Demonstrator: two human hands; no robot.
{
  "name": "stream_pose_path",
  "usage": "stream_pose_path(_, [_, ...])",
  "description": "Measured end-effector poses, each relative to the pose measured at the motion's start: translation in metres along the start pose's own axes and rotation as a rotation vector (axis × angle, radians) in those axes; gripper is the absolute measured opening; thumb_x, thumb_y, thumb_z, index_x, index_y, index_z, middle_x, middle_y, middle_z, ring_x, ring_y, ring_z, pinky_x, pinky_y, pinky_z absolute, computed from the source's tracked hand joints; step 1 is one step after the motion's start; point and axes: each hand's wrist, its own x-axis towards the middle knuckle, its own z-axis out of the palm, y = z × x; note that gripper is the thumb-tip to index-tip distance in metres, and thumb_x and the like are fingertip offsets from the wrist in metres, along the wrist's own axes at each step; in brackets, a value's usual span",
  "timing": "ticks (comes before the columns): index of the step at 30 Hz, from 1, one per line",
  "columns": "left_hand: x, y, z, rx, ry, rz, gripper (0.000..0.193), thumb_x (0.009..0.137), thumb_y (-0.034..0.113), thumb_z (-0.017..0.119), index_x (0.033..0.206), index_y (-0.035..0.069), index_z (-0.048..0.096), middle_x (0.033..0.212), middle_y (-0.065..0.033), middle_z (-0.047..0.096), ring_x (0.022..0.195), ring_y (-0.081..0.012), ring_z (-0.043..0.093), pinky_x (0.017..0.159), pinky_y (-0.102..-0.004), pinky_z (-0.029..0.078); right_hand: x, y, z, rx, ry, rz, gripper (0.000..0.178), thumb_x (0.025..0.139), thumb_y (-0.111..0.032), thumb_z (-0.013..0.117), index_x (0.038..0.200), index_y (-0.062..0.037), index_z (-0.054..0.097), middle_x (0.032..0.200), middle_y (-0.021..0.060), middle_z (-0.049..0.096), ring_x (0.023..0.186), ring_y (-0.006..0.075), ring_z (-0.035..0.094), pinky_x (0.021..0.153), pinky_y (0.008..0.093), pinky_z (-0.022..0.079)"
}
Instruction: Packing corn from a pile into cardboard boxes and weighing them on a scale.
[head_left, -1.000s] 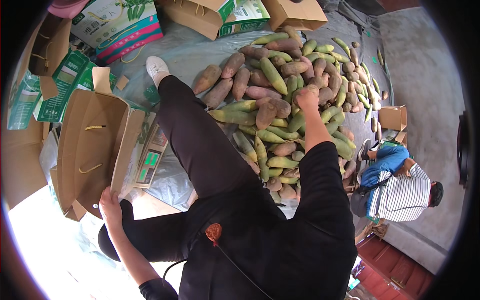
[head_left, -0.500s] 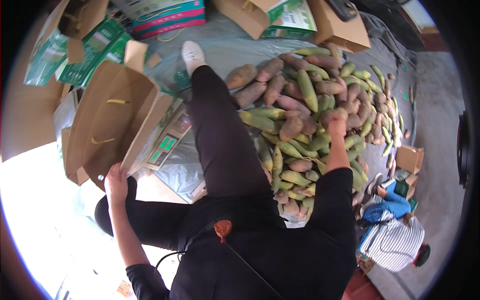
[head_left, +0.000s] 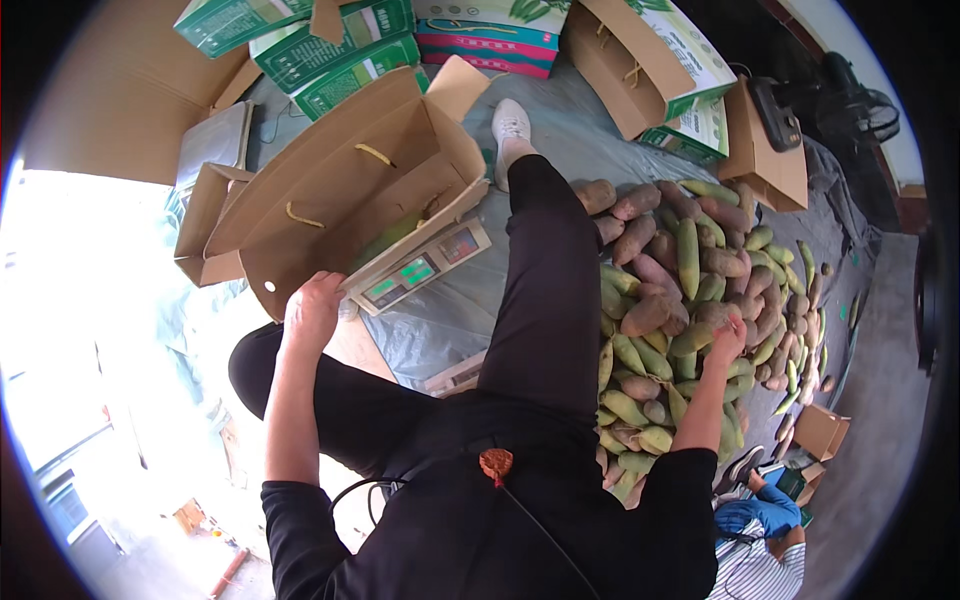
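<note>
My left hand [head_left: 314,308] is closed on the near corner of an open cardboard box [head_left: 330,215] with yellow cord handles. Inside the box a long green radish [head_left: 392,238] shows in part. A scale [head_left: 428,268] with a lit green display sits against the box's near wall; whether the box rests on it is hidden. To the right, my right hand [head_left: 730,338] reaches into a heap of green radishes [head_left: 688,258] and brownish-pink root vegetables [head_left: 648,314]. Its fingers are closed at the end of one brownish root [head_left: 708,316], which lies among the others.
Green cartons [head_left: 345,50] and a pink-and-teal carton [head_left: 485,45] stand at the back. Open boxes [head_left: 625,75] stand back right, beside a black fan [head_left: 870,110]. Plastic sheeting [head_left: 575,120] covers the floor. A person in a striped shirt [head_left: 765,575] is at lower right.
The view has shifted, so the box and heap appear further right and more of the box's inside shows. My left hand stays on the box edge, my right hand on the heap.
</note>
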Motion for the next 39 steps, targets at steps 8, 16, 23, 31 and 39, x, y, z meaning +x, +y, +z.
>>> stream_pose_path(8, [-0.004,-0.007,-0.001,0.030,0.018,0.073,0.016,0.080,0.002,0.054,0.093,0.005,0.064,0.089,-0.0129,0.061,0.087,-0.0328,0.061,0.076,-0.0409,0.050,-0.096,-0.198,0.084,0.035,-0.351,-0.323,0.012,0.092,-0.006,0.049,0.101,-0.0047,0.057,0.070,-0.0043,0.041,0.060,0.0061,0.036,0.055,0.0215,0.031])
stream_pose_path(16, [-0.004,-0.010,0.003,0.063,0.018,0.065,0.023,0.075,-0.003,0.052,0.093,0.005,0.064,0.086,-0.0142,0.061,0.088,-0.0318,0.061,0.077,-0.0401,0.051,-0.219,-0.338,0.192,0.586,-0.994,-0.439,0.016,0.093,-0.005,0.047,0.105,0.0011,0.055,0.068,-0.0029,0.036,0.064,0.0093,0.032,0.062,0.0259,0.031])
stream_pose_path(23, [-0.008,-0.013,0.003,0.119,-0.052,0.048,0.017,0.083,0.006,0.052,0.095,0.004,0.063,0.088,-0.0156,0.062,0.086,-0.0349,0.061,0.076,-0.0422,0.050,-0.301,-0.325,0.316,0.598,-1.330,-0.242,0.014,0.090,-0.009,0.053,0.101,-0.0013,0.056,0.070,0.0002,0.049,0.063,0.0112,0.046,0.063,0.0251,0.038])
stream_pose_path(31, [-0.007,-0.014,0.004,0.121,0.002,0.103,0.022,0.073,-0.004,0.053,0.091,0.005,0.063,0.084,-0.0147,0.061,0.085,-0.0322,0.062,0.074,-0.0403,0.051,-0.372,-0.232,0.392,0.160,-1.374,-0.584,0.009,0.090,-0.006,0.049,0.092,-0.0026,0.057,0.074,0.0026,0.056,0.065,0.0105,0.052,0.061,0.0262,0.044])
stream_pose_path(39, [0.001,-0.014,0.006,0.149,-0.035,0.117,0.017,0.080,0.001,0.050,0.091,0.005,0.062,0.085,-0.0158,0.062,0.084,-0.0340,0.062,0.073,-0.0430,0.051,-0.428,-0.206,0.425,0.059,-1.384,-0.701,0.013,0.082,-0.009,0.052,0.089,-0.0069,0.063,0.084,0.0157,0.066,0.081,0.0351,0.063,0.072,0.0431,0.049])
